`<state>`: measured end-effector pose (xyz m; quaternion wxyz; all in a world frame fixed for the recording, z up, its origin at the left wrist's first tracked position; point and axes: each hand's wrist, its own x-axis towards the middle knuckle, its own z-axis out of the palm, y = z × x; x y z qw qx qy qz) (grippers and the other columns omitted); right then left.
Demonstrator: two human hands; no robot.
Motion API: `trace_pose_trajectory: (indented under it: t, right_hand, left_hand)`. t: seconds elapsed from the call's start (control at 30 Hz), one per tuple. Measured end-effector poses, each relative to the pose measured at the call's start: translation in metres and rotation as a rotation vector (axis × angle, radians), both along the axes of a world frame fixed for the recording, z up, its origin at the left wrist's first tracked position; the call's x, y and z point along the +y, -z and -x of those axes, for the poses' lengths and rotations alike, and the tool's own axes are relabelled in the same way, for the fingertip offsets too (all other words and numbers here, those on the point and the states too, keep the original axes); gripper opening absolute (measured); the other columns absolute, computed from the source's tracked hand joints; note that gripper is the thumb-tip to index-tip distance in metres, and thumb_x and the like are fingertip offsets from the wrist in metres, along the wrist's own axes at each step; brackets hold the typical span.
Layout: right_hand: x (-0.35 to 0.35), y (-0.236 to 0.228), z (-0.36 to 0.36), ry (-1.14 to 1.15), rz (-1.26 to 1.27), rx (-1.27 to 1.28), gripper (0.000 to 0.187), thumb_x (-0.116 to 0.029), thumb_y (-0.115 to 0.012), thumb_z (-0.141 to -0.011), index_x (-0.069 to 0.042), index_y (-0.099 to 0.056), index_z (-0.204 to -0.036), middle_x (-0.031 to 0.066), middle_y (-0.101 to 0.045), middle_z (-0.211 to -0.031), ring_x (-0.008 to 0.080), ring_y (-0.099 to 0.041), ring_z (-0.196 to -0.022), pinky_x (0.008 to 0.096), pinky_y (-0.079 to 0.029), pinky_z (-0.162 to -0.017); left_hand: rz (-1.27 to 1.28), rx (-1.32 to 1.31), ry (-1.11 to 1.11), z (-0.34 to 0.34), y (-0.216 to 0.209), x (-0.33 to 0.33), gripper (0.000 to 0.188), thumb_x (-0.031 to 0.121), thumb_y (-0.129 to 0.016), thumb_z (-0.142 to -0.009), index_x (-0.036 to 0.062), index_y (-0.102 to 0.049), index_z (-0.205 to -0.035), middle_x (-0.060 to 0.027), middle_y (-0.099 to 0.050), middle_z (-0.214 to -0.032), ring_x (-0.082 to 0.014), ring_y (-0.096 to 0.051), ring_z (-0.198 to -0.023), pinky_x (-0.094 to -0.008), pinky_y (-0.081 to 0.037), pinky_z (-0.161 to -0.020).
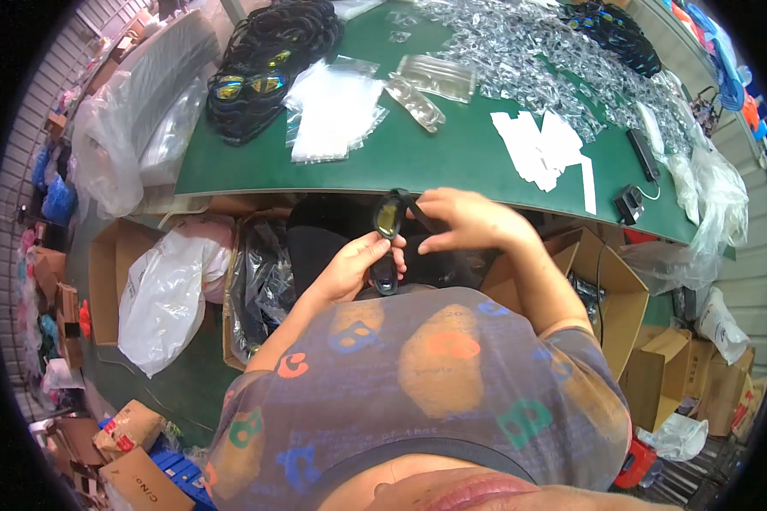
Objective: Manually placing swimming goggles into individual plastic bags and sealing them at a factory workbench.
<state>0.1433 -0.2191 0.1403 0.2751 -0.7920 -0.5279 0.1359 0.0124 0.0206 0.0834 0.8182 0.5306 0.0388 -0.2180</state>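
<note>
My left hand point(354, 266) pinches a pair of black swim goggles point(389, 219) by the middle, just off the table's near edge. The goggles hang lengthwise, with one yellowish mirrored lens toward the table and the other lens toward my body. At the upper lens, my right hand point(473, 223) has its fingers curled round the black strap point(421, 215). Part of the strap is hidden by those fingers. On the green table point(256, 176) ahead lie a stack of clear plastic bags point(337, 115) and clear goggle cases point(439, 78).
A heap of black goggles point(251, 106) lies at the table's far left. Many small clear pieces point(520, 60) cover the far right, near white paper slips point(541, 149) and a black power adapter point(643, 155). Below the edge stand cardboard boxes point(618, 285) and a white bag point(166, 294).
</note>
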Motion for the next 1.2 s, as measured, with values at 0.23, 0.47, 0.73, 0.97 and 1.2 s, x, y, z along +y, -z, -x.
trace_pose_trajectory:
  t: [0.23,0.47,0.73,0.97,1.2]
  right_hand:
    - [0.025,-0.033,-0.127,0.666,0.155,-0.305,0.044,-0.05,-0.077,-0.084,-0.006,-0.074,-0.09,0.0179,-0.074,-0.087,0.0382,-0.072,-0.084,0.047,-0.056,-0.074]
    - [0.024,0.003,-0.166,0.569,0.214,-0.498,0.043,-0.052,-0.075,-0.084,-0.009,-0.075,-0.081,0.0162,-0.074,-0.081,0.0383,-0.072,-0.079,0.0484,-0.056,-0.074]
    - [0.026,-0.011,-0.152,0.549,0.249,-0.37,0.031,-0.038,-0.068,-0.088,-0.009,-0.075,-0.083,0.0173,-0.074,-0.083,0.0388,-0.072,-0.084,0.0497,-0.056,-0.078]
    - [0.019,-0.006,-0.151,0.516,0.198,-0.443,0.031,-0.03,-0.061,-0.091,-0.003,-0.073,-0.082,0.0216,-0.073,-0.087,0.0417,-0.071,-0.085,0.0538,-0.056,-0.078]
    - [-0.003,-0.018,-0.127,0.532,0.071,-0.531,0.018,-0.019,-0.059,-0.094,-0.004,-0.066,-0.086,0.0245,-0.069,-0.081,0.0457,-0.067,-0.08,0.0564,-0.053,-0.073]
  left_hand:
    - [0.173,0.024,-0.218,-0.002,0.019,0.004,0.027,0.025,-0.05,-0.109,0.0007,-0.057,-0.118,-0.0072,-0.064,-0.089,-0.0196,-0.064,-0.081,-0.0372,-0.057,-0.073]
    - [0.177,-0.038,-0.254,0.002,-0.001,0.02,0.027,0.028,-0.049,-0.111,0.0045,-0.057,-0.12,-0.0042,-0.063,-0.093,-0.0164,-0.064,-0.085,-0.0352,-0.057,-0.077]
    - [0.139,-0.081,-0.234,0.003,-0.005,0.015,0.024,0.027,-0.05,-0.11,0.0061,-0.058,-0.119,-0.0028,-0.064,-0.092,-0.0148,-0.064,-0.085,-0.0329,-0.056,-0.079]
    - [0.136,-0.071,-0.236,0.007,-0.003,0.016,0.027,0.027,-0.05,-0.11,0.0037,-0.058,-0.121,-0.0038,-0.064,-0.093,-0.0161,-0.064,-0.086,-0.0353,-0.056,-0.08]
    - [0.138,-0.095,-0.27,0.002,-0.001,0.017,0.026,0.026,-0.051,-0.109,0.0024,-0.058,-0.119,-0.0058,-0.064,-0.09,-0.0183,-0.065,-0.083,-0.0358,-0.057,-0.077]
